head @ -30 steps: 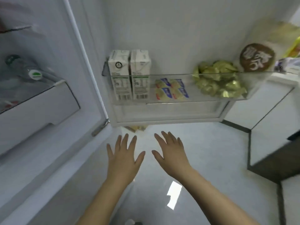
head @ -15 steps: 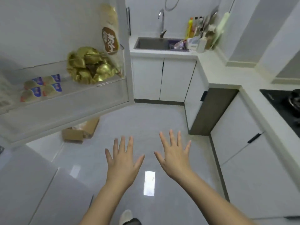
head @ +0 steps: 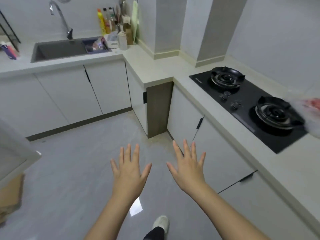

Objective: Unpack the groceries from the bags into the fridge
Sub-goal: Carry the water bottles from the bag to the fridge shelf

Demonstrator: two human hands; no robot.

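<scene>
**Kitchen corner, head view.** The landmark is the black two-burner hob (head: 242, 116), set into the pale countertop (head: 152, 66).

- **Hands:** The left hand (head: 129, 170) and right hand (head: 187, 168) hover below and to the left of the hob, over the grey floor (head: 69, 170). The palms face down. The fingers are straight and spread wide, and they hold nothing. The two hands are side by side and apart.
- **Bag:** A blurred translucent bag (head: 310, 116) with red contents sits on the countertop at the hob's right end. Whether it touches the hob cannot be told.
- **Sink side:** The sink (head: 58, 49) lies well to the left of the hob, past the counter's corner. Bottles (head: 105, 21) stand against the wall between sink and hob.
- **Fridge:** A white corner of the fridge door (head: 17, 153) shows far left of the hob, at the frame's edge. A cardboard box (head: 10, 193) sits beneath it.
- **Shoe:** A white shoe (head: 161, 222) rests on the floor, below and left of the hob.
</scene>
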